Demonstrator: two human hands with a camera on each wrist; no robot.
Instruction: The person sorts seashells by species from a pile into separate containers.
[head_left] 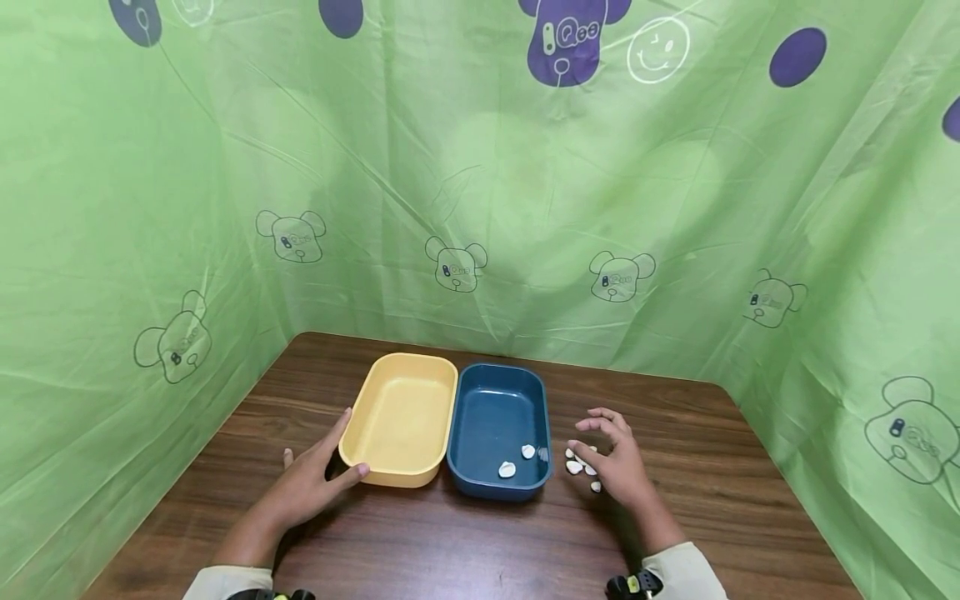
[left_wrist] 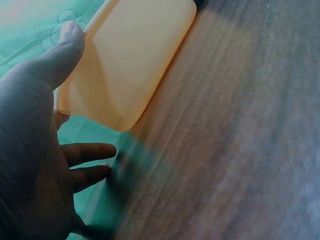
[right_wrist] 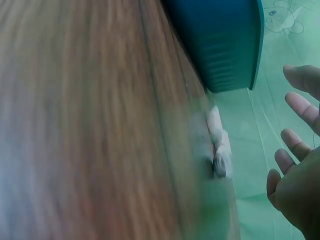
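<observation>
My left hand spans the near left corner of an empty yellow plastic bin, its thumb and index finger resting at the rim. In the left wrist view, the thumb lies along the rim and the other fingers spread away from the yellow bin. My right hand hovers with parted fingers over a small pile of white pebble-like pieces. Nothing shows between those fingers in the right wrist view, where white pieces lie beside the hand. Two similar white pieces rest inside the blue bin.
The two bins stand side by side on a dark wood table. A green curtain with printed bear faces encloses the table's back and sides. The blue bin's wall rises close to the pile.
</observation>
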